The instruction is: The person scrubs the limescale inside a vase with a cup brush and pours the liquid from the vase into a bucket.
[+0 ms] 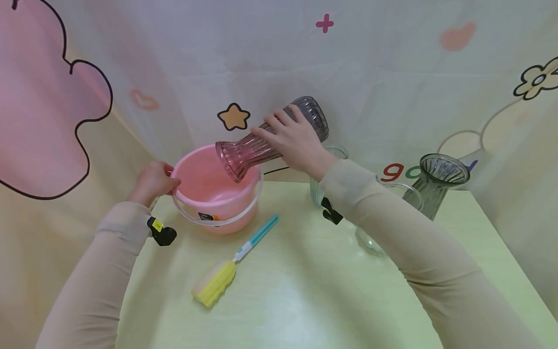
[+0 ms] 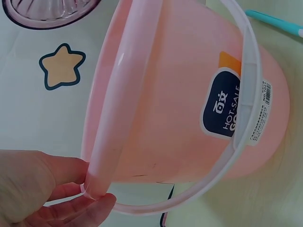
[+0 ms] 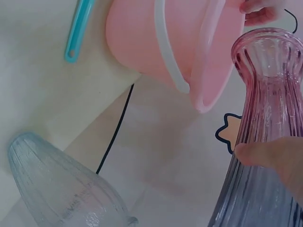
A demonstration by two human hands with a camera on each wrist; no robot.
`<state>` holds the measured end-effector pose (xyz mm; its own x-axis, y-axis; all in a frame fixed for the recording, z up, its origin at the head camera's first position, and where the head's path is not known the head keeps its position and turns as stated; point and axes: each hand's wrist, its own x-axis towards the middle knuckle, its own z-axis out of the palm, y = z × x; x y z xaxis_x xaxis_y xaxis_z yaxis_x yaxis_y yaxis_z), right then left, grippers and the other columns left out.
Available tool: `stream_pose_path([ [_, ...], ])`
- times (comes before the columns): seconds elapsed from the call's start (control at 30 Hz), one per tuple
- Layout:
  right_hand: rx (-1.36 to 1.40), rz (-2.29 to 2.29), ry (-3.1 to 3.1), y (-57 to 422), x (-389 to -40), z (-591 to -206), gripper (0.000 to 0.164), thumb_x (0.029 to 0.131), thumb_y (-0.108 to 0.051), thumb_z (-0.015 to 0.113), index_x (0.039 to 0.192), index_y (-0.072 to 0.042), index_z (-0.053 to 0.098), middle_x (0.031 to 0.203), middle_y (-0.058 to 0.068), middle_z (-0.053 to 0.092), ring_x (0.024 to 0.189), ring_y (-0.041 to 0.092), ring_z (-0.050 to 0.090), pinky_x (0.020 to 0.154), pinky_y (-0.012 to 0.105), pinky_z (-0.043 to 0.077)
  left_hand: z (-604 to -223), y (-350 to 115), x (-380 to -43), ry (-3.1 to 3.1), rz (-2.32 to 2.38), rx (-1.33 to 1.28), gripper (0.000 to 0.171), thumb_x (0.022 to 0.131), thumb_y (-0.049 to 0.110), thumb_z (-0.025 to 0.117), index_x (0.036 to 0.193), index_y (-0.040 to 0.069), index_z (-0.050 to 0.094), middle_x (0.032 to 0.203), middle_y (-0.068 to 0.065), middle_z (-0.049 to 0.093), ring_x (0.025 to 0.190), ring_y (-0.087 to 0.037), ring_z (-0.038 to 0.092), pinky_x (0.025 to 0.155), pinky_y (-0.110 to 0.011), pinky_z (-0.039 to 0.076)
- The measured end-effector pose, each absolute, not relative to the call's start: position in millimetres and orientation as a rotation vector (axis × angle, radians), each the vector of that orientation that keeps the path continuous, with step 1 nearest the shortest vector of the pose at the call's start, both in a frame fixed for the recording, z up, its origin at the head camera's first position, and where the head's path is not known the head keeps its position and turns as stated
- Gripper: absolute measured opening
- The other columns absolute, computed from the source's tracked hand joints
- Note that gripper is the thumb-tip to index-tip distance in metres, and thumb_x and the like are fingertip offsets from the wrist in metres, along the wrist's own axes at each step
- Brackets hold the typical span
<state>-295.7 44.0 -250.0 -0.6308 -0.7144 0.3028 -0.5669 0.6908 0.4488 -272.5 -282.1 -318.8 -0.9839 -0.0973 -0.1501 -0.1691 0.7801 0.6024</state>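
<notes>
My right hand (image 1: 293, 138) grips a ribbed glass vase (image 1: 257, 145), pink at its flared mouth and grey-purple at its base. The vase is tilted, mouth down and to the left, above the opening of a pink bucket (image 1: 226, 212). In the right wrist view the thumb (image 3: 260, 153) lies along the vase's ribbed side. My left hand (image 1: 152, 183) pinches the bucket's left rim between thumb and fingers, seen closely in the left wrist view on the rim (image 2: 111, 123). A white handle (image 2: 253, 71) hangs down the bucket's front.
A brush (image 1: 215, 283) with a yellow sponge head and blue handle lies in front of the bucket. A pale blue glass vase (image 3: 61, 184) stands behind my right forearm. Further right are a clear glass vessel (image 1: 370, 241) and a grey-green flared vase (image 1: 442, 169). A printed curtain hangs behind the table.
</notes>
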Motion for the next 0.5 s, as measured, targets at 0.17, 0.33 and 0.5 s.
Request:
stream_pose_path([
  [0.17, 1.005, -0.571, -2.435, 38.3, -298.4, -247.7, 0.074, 0.082, -0.007, 0.063, 0.143, -0.032, 0.029, 0.142, 0.005, 0.036, 0.133, 0.027, 0.027, 0.113, 0.047, 0.009, -318.8, -283.0, -272.6, 2.866, 0.976, -0.207, 0.045, 0.088, 0.014, 0.058, 0.125, -0.008, 0.043, 0.110, -0.025, 0.053, 0.085, -0.031, 0.063, 0.076, -0.039, 0.054],
  [0.33, 1.015, -0.635, -2.411, 35.1, -299.9, -249.4, 0.075, 0.082, -0.011, 0.065, 0.143, -0.032, 0.028, 0.144, 0.006, 0.034, 0.134, 0.027, 0.026, 0.113, 0.046, 0.009, -319.6, -282.9, -271.5, 2.855, 0.991, -0.217, 0.046, 0.088, 0.016, 0.059, 0.125, -0.006, 0.043, 0.111, -0.024, 0.053, 0.086, -0.032, 0.062, 0.077, -0.040, 0.053],
  [0.5, 1.024, -0.622, -2.384, 32.0, -300.4, -251.1, 0.075, 0.082, -0.012, 0.066, 0.143, -0.032, 0.028, 0.144, 0.006, 0.034, 0.134, 0.027, 0.025, 0.113, 0.046, 0.009, -320.0, -283.5, -270.3, 2.853, 1.012, -0.224, 0.046, 0.088, 0.016, 0.059, 0.125, -0.005, 0.042, 0.111, -0.023, 0.053, 0.086, -0.032, 0.062, 0.078, -0.040, 0.053],
])
